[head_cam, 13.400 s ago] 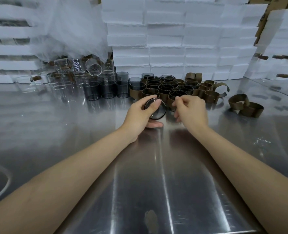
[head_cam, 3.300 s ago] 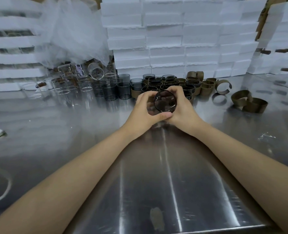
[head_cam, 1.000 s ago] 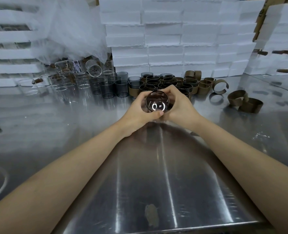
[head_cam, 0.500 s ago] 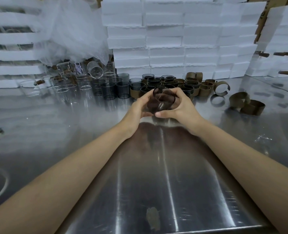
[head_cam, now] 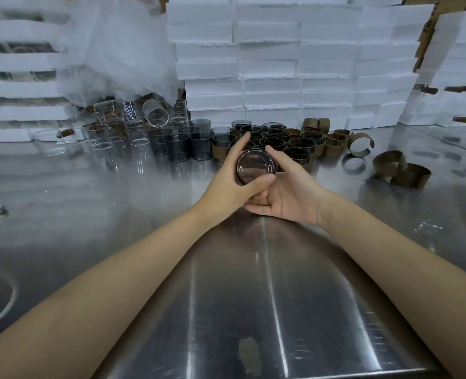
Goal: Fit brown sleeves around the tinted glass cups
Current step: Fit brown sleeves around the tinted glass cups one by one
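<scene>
You hold one tinted cup [head_cam: 256, 166] off the table [head_cam: 62, 203], between and just ahead of both hands. Its base faces you, so its long axis runs away toward the pile. Your left hand [head_cam: 230, 181] wraps the left wall, thumb beneath. Your right hand [head_cam: 290, 194] lies palm up, thumb laid against the right wall, fingers stretched under the left. Whether a sleeve is on it cannot be told. Beyond stand well over a dozen sleeved cups [head_cam: 297, 153], with about seven bare tinted cups [head_cam: 178, 146] to their left. At least five loose sleeves [head_cam: 412, 175] lie rightward, nearer your right hand.
</scene>
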A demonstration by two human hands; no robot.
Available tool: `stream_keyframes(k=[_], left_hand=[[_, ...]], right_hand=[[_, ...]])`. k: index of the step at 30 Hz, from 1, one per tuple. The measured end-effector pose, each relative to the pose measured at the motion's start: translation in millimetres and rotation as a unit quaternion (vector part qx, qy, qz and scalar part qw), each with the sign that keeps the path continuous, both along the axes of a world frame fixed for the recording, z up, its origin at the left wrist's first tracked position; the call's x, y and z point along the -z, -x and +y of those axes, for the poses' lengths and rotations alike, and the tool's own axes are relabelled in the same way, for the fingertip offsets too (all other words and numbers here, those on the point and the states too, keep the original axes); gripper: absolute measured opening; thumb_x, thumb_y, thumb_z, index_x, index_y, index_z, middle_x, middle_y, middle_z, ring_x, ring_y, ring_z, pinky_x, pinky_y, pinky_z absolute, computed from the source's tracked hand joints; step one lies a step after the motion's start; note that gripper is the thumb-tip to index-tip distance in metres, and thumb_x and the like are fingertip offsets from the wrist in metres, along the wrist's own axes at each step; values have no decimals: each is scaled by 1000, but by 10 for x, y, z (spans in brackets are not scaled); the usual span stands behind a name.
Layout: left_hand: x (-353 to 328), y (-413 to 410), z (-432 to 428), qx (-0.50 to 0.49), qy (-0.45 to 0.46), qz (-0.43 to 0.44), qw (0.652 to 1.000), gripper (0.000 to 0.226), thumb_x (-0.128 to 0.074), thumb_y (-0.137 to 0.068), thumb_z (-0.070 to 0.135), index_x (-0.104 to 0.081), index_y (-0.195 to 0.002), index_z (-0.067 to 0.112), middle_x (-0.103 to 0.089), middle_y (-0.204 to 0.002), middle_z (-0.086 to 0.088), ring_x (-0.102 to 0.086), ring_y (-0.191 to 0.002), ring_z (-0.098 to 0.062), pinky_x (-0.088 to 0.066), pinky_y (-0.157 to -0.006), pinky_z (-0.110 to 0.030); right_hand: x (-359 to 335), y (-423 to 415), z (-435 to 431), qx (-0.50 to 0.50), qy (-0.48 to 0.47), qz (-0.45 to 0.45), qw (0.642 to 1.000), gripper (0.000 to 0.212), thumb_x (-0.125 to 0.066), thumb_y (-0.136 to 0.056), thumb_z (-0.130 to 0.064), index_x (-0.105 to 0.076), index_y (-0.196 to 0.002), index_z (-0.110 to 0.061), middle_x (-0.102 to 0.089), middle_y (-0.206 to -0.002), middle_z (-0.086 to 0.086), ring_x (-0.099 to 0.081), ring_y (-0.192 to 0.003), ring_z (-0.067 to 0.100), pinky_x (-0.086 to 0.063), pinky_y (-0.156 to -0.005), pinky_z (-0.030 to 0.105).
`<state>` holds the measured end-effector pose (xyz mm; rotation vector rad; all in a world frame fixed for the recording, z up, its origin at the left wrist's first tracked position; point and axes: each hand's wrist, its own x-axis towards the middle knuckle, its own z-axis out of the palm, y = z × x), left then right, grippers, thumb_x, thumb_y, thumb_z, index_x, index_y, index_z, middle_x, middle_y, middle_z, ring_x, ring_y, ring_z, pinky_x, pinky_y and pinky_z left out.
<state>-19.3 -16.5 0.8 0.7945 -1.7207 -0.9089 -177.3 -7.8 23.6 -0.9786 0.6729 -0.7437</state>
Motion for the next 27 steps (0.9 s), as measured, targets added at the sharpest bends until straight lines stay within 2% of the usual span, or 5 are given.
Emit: stream_keyframes(k=[3,10,17,23,27], left_hand=[[-2,26,-1,-26,14,-15,999,52,-73,-87,20,-50,-134,18,-69,-103,16,-66,-97,0,-49,-82,-14],[-7,17,0,-54,42,-34,997,24,-51,-102,27,-57,-124,20,-64,-112,7,-60,-106,-1,-44,-93,-15],[-57,12,42,-55,-13,4,998,51,-16,-102,49,-65,-105,34,-73,-95,19,-65,-101,2,-47,-95,-20],[-51,-2,10,-41,6,-35,999,46,-77,-72,46,-58,-112,35,-69,-99,21,-65,-98,1,-51,-85,-19],[-33,-26,2,-37,10,-33,999,42,-80,-70,44,-60,-105,35,-69,-93,22,-66,-89,3,-50,-75,-15]], right_hand=[[-1,22,-2,0,-10,-2,1000,57,-44,-91,-61,-58,-110,-10,-61,-61,3,-67,-61,14,-47,-95,38],[-2,3,-13,15,-12,19,1000,62,-44,-90,-62,-54,-115,-7,-56,-61,7,-68,-78,24,-54,-88,36],[-15,13,-8,4,-47,17,999,51,-54,-86,-58,-57,-102,-10,-41,-74,5,-59,-62,18,-56,-69,30],[14,71,-48,-6,-61,-11,998,55,-58,-85,-57,-66,-99,-5,-54,-78,7,-62,-72,19,-57,-73,33],[32,71,-69,-13,-56,-1,998,61,-58,-81,-58,-60,-111,-6,-59,-68,5,-66,-75,19,-58,-80,36]])
